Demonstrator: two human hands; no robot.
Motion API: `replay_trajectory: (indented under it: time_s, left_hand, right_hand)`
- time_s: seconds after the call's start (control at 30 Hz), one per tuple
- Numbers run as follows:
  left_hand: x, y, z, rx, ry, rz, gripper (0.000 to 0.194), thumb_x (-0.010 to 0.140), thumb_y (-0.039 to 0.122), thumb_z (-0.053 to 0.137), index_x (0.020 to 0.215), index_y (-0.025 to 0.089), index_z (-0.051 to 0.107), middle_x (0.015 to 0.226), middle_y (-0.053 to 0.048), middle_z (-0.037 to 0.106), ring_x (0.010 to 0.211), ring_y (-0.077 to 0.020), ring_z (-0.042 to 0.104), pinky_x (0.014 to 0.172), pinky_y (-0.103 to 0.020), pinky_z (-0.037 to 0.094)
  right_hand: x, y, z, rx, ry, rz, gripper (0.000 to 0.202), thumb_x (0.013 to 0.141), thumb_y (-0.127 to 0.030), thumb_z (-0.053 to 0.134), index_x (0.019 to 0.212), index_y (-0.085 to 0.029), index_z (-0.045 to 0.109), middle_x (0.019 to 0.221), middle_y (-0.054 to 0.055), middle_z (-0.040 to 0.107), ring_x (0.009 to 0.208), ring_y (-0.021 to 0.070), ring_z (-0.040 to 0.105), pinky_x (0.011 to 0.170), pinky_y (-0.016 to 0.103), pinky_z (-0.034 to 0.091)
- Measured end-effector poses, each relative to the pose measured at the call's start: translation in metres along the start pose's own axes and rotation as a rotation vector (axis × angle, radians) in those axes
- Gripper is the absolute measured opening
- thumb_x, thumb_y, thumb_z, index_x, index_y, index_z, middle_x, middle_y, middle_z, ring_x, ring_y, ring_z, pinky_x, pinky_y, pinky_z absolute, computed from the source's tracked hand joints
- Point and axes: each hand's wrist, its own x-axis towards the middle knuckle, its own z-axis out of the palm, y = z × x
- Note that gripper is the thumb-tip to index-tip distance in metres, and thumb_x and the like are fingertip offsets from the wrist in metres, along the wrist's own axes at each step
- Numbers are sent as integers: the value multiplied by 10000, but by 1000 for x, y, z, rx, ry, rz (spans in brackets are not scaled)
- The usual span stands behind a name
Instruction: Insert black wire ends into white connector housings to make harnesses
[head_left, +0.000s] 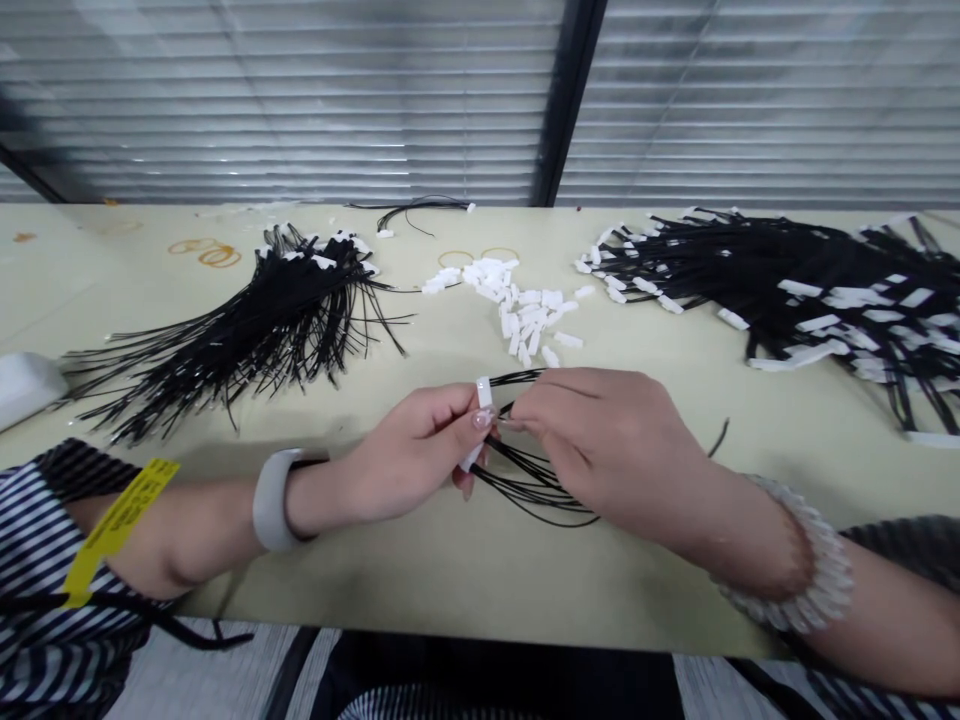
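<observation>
Single head cam, worn on head, looks forward and down over both forearms; fingers [480, 425] mid-frame at close range, tabletop [420, 580] around them, blinds [300, 100] beyond them. No second view to share.

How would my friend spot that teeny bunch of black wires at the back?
On the pale table, look at the far edge by the window blinds. Behind the white pieces, slightly left, lies a thin bunch of black wires. It has only a few strands, unlike the thick black pile on its left and the huge black pile on its right.
</observation>
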Motion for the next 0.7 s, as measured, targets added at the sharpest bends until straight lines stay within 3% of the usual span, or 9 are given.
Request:
replay_trajectory:
  time_s: [0.17,0.33,0.43,0.53,0.6,0.7]
  left_hand:
    - [2,-1,-1,-61,6,-17,244,849,355,441,719,153,487,598,43,475,457,-52,484,449,-176,412]
    - [3,-2,-1,-142,83,-16,202,844,338,464,737,168,486,629,40,468,474,-53,463,455,-178,417]
    - [5,-3,-2,-203,136,-12,196,844,328,468,730,171,496,638,34,467,494,-61,454,450,-178,421]
    - [6,-6,-4,-267,196,12,179,845,313,470,737,174,501,642,33,471,501,-65,468,452,-182,421]
    - [7,-7,-5,-313,254,29,167,847,298,469,741,173,501,639,33,479,499,-66,478,466,-188,427]
    - [9,-7,-4,-410,336,48,174,855,274,455,723,167,492,622,36,473,505,-66,472,485,-191,433]
  right_hand:
    - [2,2,-2,-12,44,40,228,755,-33,419,680,-157,594,635,7,601,597,103,534,531,219,371]
    - [4,10,-9,-95,143,72,170,822,-143,468,752,-194,614,715,7,643,642,116,566,544,233,394]
    - [6,18,-13,-16,253,185,129,826,-186,497,766,-205,609,757,10,652,689,127,573,601,246,417]
    - [7,34,-19,58,309,363,109,812,-220,519,742,-195,599,694,5,625,610,121,542,551,247,408]
    - [6,49,-24,66,221,487,151,816,-270,507,714,-191,586,604,-11,571,512,102,479,475,235,368]
    - [2,65,-35,115,-203,495,266,821,-333,484,617,-184,565,507,-31,489,444,80,404,421,217,319]
